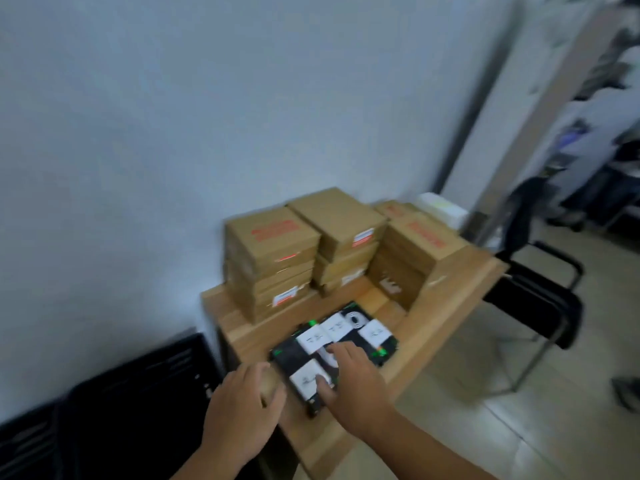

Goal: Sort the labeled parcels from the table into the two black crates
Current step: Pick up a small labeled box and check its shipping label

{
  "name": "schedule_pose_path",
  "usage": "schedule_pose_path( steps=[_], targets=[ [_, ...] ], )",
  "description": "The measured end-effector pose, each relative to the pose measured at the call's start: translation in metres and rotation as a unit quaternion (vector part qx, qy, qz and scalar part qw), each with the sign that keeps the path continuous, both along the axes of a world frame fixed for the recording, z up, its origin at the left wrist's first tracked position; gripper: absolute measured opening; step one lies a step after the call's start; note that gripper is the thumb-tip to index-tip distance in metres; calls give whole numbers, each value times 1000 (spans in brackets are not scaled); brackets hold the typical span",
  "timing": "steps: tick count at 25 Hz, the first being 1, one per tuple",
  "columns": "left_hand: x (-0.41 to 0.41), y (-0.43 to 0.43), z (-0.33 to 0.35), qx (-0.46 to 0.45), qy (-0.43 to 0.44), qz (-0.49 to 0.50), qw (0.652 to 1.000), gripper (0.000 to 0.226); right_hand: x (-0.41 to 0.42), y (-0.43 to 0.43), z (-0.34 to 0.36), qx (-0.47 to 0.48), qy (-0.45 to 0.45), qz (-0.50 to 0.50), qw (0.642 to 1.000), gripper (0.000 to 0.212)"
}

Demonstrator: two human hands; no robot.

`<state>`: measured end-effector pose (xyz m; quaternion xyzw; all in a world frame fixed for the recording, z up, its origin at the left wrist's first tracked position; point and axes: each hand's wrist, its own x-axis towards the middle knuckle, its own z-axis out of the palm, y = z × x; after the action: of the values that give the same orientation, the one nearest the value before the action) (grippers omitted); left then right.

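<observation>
The table [450,299] in the middle is pale wood, smooth and matt. The boxes [273,237] stacked at its upper part are brown matt cardboard with white paper stickers. The parcels [287,355] at lower centre look like glossy black plastic and carry white paper labels [313,341]. The crate [138,393] at lower left is dull black plastic. The chair [540,299] at the right has a black padded seat. The floor [485,427] shines; the wall [173,133] is matt.

Flat black parcels with white handwritten labels [334,329] lie face up, packed side by side near front of light wooden table [446,303]; label writing too blurred to read. Black slatted plastic crates [138,386] sit on floor just left of table, against wall.
</observation>
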<state>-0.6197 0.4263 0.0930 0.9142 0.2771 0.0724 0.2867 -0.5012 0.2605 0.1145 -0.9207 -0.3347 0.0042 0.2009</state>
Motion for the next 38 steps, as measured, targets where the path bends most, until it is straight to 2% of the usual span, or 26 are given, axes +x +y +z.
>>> schedule_pose_path(
  steps=[7,13,18,21,26,32,38],
  targets=[
    [139,-160,29,-17,-70,-110,991,40,93,-171,19,48,-21,-114,992,40],
    [263,-318,39,-71,-75,-83,991,40,196,-320,31,92,-24,-132,987,37],
    [340,-389,51,-52,-48,-77,995,38,269,-400,50,99,-21,-147,984,34],
    [386,-398,45,-33,-38,-74,996,43,311,-418,46,107,-8,-149,983,32],
    [470,-401,25,-86,-53,-64,993,52,394,-418,28,73,19,-141,987,32],
    [596,-393,11,-102,-61,-100,988,43,527,-386,20,31,40,-113,992,35],
    [688,-355,22,-49,-58,-71,995,45,634,-336,9,38,71,-69,994,34]
  ],
)
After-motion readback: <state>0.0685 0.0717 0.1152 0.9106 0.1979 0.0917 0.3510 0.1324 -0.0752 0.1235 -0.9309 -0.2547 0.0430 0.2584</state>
